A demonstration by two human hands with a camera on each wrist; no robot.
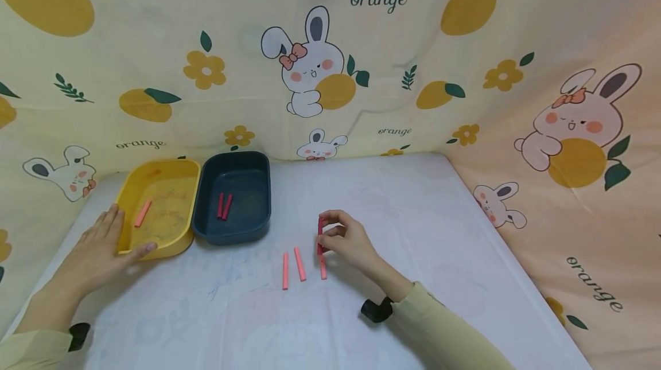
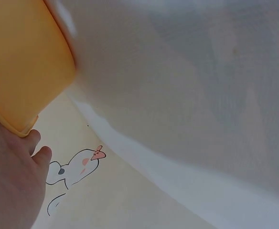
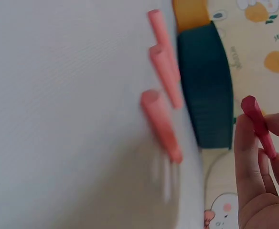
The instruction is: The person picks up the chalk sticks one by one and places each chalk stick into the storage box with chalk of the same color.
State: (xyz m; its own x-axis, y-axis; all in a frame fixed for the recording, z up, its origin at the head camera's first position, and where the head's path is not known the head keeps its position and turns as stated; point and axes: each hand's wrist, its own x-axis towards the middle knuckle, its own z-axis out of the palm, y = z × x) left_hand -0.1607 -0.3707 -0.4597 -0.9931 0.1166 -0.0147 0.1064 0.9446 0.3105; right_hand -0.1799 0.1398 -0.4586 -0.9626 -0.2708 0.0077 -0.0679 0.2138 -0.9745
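Note:
My right hand point(image 1: 351, 241) pinches a dark red stick point(image 3: 258, 124) between thumb and fingertips, above the table. Just past its lower end in the head view lies a pink stick point(image 1: 323, 268). To the left lie two more pink sticks, a slanted pink stick point(image 1: 300, 264) and an upright-looking pink stick point(image 1: 285, 271). My left hand point(image 1: 100, 249) rests against the yellow tray point(image 1: 188, 232), fingers straight along its left side and thumb at the front rim. Inside that tray is one pink stick point(image 1: 143, 213). The dark blue tray point(image 1: 232, 238) beside it holds two dark red sticks point(image 1: 224, 207).
The trays stand side by side at the back left of the white table point(image 1: 403, 203). A patterned cloth point(image 1: 232, 20) with rabbits and oranges rises behind the table and along its sides. A black band point(image 1: 377, 310) sits at the right wrist.

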